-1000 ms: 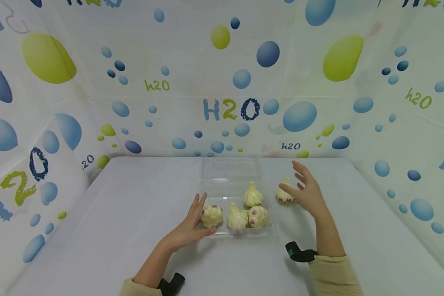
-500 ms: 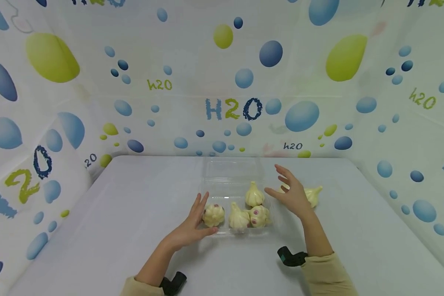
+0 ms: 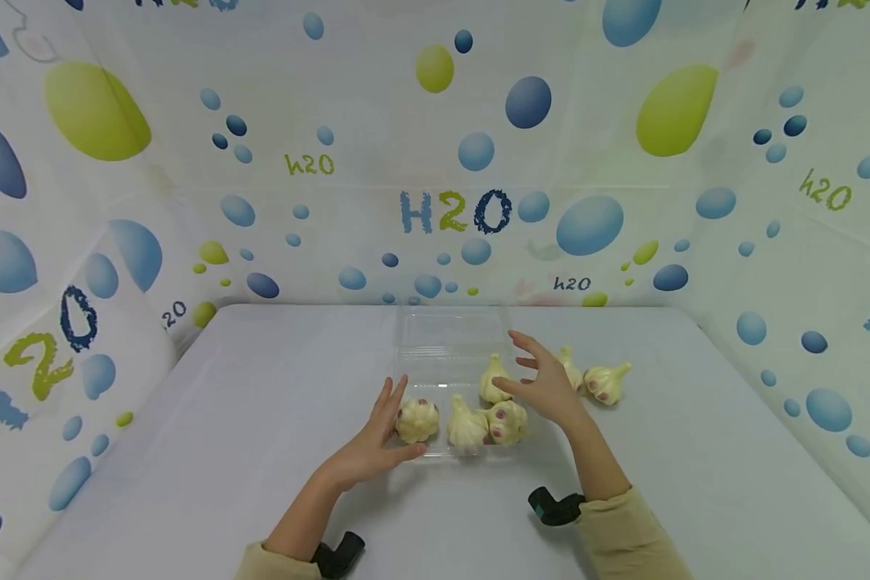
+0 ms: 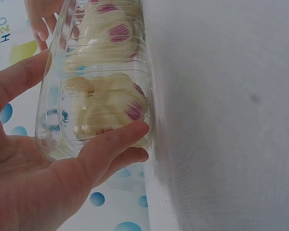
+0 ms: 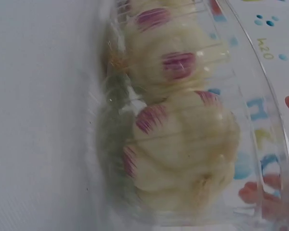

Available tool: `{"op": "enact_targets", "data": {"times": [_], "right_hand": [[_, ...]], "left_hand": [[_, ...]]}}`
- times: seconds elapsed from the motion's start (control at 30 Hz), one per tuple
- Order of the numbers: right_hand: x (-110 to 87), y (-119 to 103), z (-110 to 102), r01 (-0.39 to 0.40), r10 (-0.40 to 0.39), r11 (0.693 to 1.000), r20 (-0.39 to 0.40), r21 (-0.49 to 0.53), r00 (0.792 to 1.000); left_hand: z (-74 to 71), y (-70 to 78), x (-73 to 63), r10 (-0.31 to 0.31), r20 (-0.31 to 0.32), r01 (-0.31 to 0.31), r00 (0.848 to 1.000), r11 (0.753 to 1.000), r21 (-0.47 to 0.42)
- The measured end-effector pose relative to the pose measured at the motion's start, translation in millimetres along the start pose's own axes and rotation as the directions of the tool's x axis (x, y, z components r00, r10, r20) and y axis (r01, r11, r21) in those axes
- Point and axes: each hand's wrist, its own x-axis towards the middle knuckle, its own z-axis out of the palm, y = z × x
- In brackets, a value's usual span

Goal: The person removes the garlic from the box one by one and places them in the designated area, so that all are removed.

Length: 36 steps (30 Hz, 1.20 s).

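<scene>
A clear plastic clamshell box (image 3: 438,379) stands mid-table with several garlic bulbs inside. One bulb (image 3: 416,422) lies at the left, two bulbs (image 3: 466,425) sit along the front right, and another bulb (image 3: 493,380) is upright behind them. My left hand (image 3: 370,447) rests against the box's front left corner, fingers fairly straight; the left wrist view shows fingers (image 4: 113,142) along the clear wall. My right hand (image 3: 547,395) hovers at the box's right side, fingers spread and loosely bent, holding nothing. Its thumb overlaps the upright bulb in the head view.
Two more garlic bulbs (image 3: 607,383) lie on the white table to the right of the box, one partly behind the right hand. The box's lid (image 3: 449,330) lies folded back toward the patterned curtain (image 3: 333,217). Black wrist cameras (image 3: 554,507) sit below both hands.
My right hand has moved left, from the loose bulbs to the box's right side, so both loose bulbs show now. The left hand has stayed at the box corner.
</scene>
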Motion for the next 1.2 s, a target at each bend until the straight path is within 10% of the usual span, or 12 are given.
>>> {"op": "enact_targets", "data": {"times": [0.4,1.2], "right_hand": [[1.2,-4,17,-0.006,0.016,0.980,0.048,-0.197,0.999],[12.5,4,32,0.050,-0.023,0.964,0.107,-0.260,0.994]], "left_hand": [[-0.3,-0.6,-0.5,0.003,-0.002,-0.003,1.000,1.000,0.007],[-0.8,2.2,-1.3,0.010,-0.005,-0.010,1.000,1.000,0.016]]}}
